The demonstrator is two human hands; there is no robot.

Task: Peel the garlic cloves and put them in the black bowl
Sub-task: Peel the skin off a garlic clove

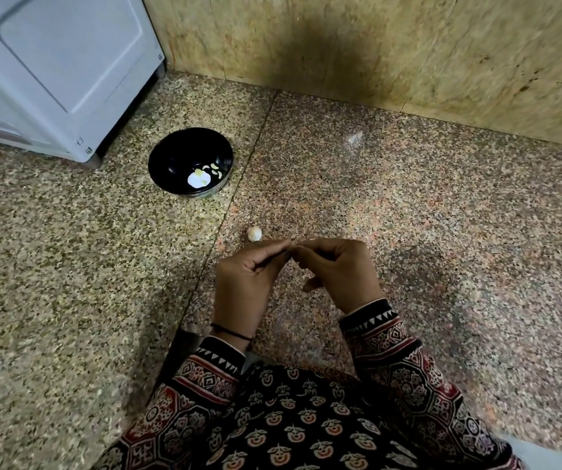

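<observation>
Two hands work close together in the head view, low over the speckled floor [408, 215]. The left hand [245, 283] and the right hand [339, 273] meet at the fingertips [284, 247], each grip pinched closed on something too small to make out — by my guess a clove being skinned. One unpeeled piece of garlic [254, 234] lies on the floor just beyond the knuckles. The black bowl [171, 139] sits farther off to the left, near the foot of a white appliance [62, 62]. A few pale peeled cloves [214, 169] lie in its bottom beside a bright white patch — peel or glare, I cannot tell. To do this step well, I'd steady the clove with one hand, lift the skin at one end with a nail, strip it clean, and keep the scraps out of the bowl.
</observation>
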